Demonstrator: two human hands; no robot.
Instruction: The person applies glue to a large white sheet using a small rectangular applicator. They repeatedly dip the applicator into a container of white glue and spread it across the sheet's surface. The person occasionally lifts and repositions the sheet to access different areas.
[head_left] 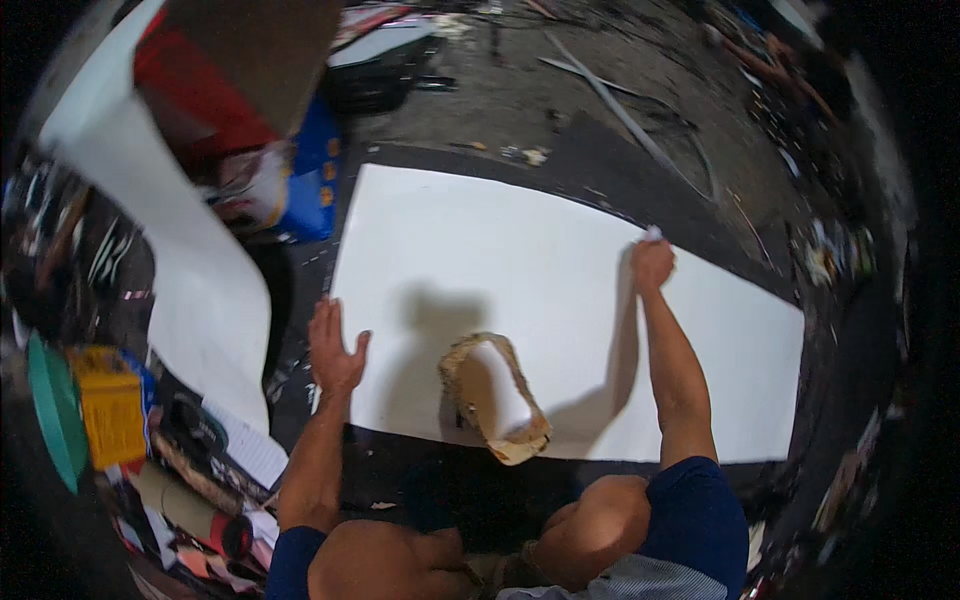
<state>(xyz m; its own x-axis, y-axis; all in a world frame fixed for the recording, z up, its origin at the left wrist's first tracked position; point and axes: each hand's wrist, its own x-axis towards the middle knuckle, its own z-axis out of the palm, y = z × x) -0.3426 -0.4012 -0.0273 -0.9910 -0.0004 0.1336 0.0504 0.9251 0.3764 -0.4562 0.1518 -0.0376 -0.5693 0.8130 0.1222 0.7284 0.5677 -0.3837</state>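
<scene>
A large white sheet (pixel 480 240) lies flat on a dark board in front of me. Across its left edge rests my left hand (pixel 337 350), palm down, with fingers straight and thumb spread. Near the sheet's far right edge my right hand (pixel 655 264) is closed, and a small white wad (pixel 653 233), perhaps cloth or paper, pokes out past its knuckles. Between my arms, at the near edge, stands a worn, tan-rimmed open container (pixel 535 436) with a ragged rim and something white inside. Its shadow falls on the sheet.
Left of the sheet, a long curling white strip (pixel 205 290) hangs beside a blue box (pixel 318 180). A yellow box (pixel 108 405), a teal basin (pixel 55 410) and a cardboard tube (pixel 175 500) crowd the lower left. Beyond the sheet, a grey strip (pixel 625 115) lies on the littered floor.
</scene>
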